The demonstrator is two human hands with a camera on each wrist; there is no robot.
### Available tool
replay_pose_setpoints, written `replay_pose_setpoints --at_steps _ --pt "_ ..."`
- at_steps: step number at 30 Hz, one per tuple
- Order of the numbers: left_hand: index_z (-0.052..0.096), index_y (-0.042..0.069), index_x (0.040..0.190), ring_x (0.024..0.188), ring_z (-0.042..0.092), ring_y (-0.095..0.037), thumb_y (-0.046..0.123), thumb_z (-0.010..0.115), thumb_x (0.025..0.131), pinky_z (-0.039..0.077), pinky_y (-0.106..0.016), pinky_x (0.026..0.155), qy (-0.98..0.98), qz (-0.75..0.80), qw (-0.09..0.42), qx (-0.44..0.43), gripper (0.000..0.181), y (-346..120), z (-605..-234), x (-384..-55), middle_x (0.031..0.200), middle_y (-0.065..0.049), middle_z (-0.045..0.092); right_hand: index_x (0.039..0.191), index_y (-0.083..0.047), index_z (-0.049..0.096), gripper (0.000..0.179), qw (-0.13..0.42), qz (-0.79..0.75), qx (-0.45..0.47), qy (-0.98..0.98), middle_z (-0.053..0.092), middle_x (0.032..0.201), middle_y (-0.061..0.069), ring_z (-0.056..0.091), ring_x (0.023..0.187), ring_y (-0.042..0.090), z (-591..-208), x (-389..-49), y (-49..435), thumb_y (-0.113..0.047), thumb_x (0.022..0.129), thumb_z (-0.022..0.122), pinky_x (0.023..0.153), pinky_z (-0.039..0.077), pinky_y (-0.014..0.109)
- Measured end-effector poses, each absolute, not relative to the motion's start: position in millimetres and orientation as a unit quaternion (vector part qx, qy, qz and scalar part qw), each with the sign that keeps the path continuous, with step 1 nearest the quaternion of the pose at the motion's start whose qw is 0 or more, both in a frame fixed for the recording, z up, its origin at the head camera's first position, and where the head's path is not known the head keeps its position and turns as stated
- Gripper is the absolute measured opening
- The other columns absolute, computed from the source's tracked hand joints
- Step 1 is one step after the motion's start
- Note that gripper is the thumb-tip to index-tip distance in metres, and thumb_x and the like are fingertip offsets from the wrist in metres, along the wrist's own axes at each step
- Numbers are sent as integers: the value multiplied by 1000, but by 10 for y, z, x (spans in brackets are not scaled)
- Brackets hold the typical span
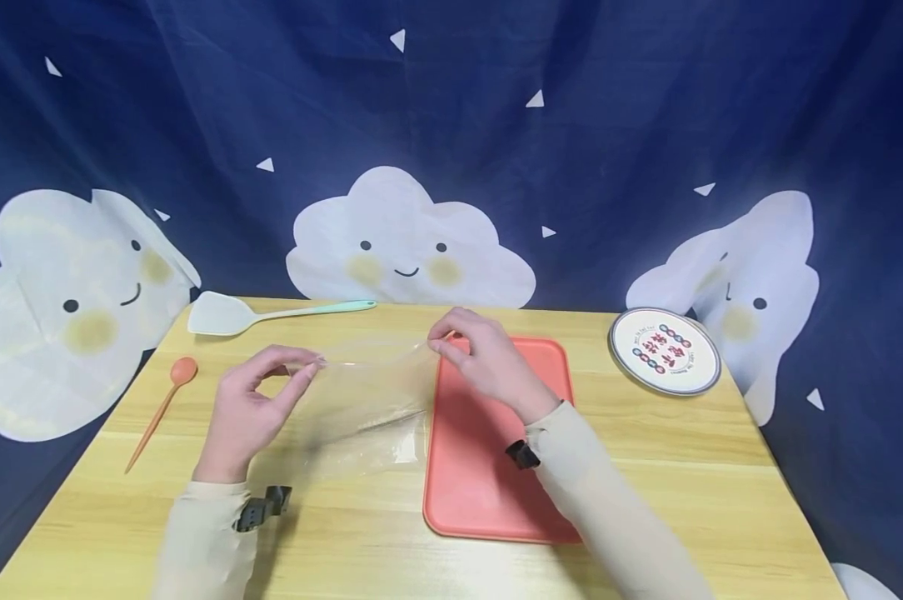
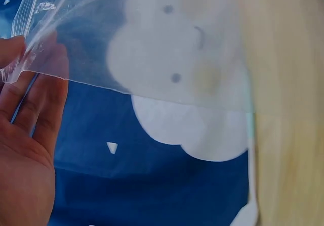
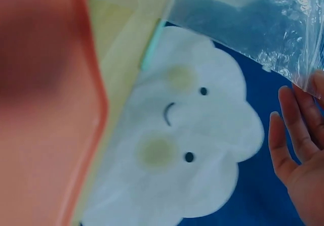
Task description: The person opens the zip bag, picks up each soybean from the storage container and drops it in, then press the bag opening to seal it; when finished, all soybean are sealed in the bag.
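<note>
Between my two hands hangs a clear plastic zip bag, its top edge stretched across. At its left corner my left hand pinches the edge between thumb and fingertips. My right hand pinches the opposite top corner, above the far end of a red tray. The left wrist view shows the thin see-through bag with its ridged zip strip gathered at the thumb. In the right wrist view the bag's other corner meets the fingers, the remaining fingers spread loosely.
A white spatula with a mint handle lies along the table's back edge. An orange spoon is at the left. On the right stands a round white plate with red lettering. A dark blue cloud-print curtain hangs behind the wooden table.
</note>
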State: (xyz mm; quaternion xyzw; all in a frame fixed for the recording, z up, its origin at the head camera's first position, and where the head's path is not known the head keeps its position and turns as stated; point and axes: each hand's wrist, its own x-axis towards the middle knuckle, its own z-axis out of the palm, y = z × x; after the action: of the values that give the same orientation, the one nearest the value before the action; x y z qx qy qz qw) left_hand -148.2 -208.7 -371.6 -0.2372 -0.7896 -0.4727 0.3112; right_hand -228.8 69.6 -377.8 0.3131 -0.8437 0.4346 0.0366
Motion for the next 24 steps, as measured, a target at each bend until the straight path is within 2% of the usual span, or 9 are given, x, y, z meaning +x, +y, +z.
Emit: replay_pose_setpoints --at_steps 9,15,24 --pt "69 -11 90 80 66 -11 -12 67 83 51 -20 74 -748 -508 341 -256 7 -2060 -3468 -1440 85 -19 70 98 -11 66 3 118 471 367 -793 64 93 -6 59 90 9 -3469 -2116 765 -10 95 64 80 50 30" --pt "65 -18 88 73 67 -15 -22 61 79 53 -20 70 -705 -559 345 -268 11 -1979 -3308 -1419 82 -21 70 95 -9 66 2 162 501 384 -759 63 90 -6 58 87 10 -3301 -1990 825 -8 94 66 80 49 30" --pt "64 -19 93 73 69 -18 -22 60 81 56 -24 70 -665 -606 325 -292 13 -1855 -3276 -1359 84 -21 70 95 -10 67 11 189 521 376 -743 64 89 -7 59 84 13 -3181 -1845 969 0 91 67 78 50 32"
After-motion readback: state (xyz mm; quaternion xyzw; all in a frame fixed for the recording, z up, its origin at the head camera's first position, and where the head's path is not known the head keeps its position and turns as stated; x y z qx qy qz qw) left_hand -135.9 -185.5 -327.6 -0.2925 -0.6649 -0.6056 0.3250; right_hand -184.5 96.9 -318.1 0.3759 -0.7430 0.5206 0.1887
